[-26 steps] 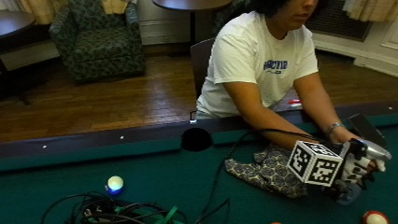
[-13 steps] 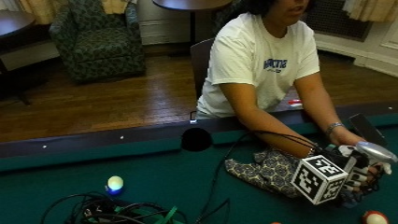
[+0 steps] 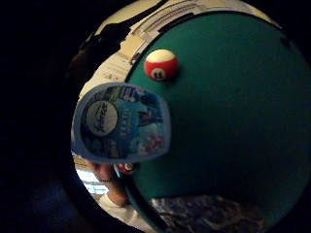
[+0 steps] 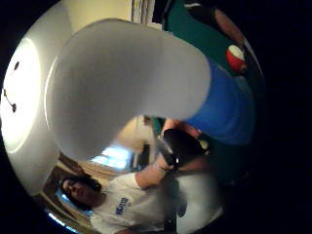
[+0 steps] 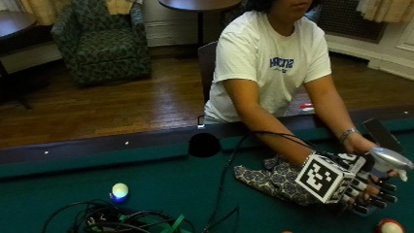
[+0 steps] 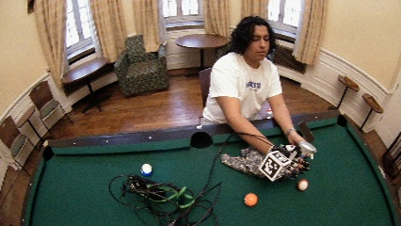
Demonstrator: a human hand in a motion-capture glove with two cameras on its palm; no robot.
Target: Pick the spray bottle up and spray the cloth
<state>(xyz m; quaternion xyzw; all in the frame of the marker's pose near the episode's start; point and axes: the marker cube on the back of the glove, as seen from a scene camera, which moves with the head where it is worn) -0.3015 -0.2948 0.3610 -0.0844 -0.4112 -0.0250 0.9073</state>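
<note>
Fingers (image 5: 374, 193) curl round spray bottle (image 5: 390, 159); palm view shows its label.

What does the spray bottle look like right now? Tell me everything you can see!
The spray bottle has a pale grey-white spray head and a blue body with a printed label. The gloved right hand grips it, fingers curled round it, lifted just above the green table, beside the patterned cloth. A red-striped ball lies on the felt nearby.
</note>
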